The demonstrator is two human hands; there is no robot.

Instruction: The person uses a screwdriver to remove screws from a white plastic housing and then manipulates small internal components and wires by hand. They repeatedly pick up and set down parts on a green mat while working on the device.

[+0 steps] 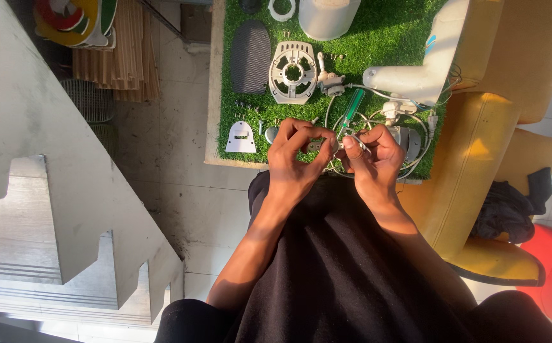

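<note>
Two hands meet above the near edge of the green turf mat (377, 38). The left hand (295, 159) and right hand (372, 152) each pinch one end of a small metal part (327, 145) between thumb and fingertips. White wires (358, 127) loop just beneath. A green-handled screwdriver (353, 108) lies beside a round vented plastic housing (293, 72) farther back.

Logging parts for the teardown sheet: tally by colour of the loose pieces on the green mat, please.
White or pale grey: 5 (round vented housing, L-shaped body, cylinder, ring, small arched plate)
Dark grey: 1 (mesh cover)
Green: 1 (screwdriver)
Total: 7
Not counted: wires, screws and the small metal part held between left hand and right hand.
</note>
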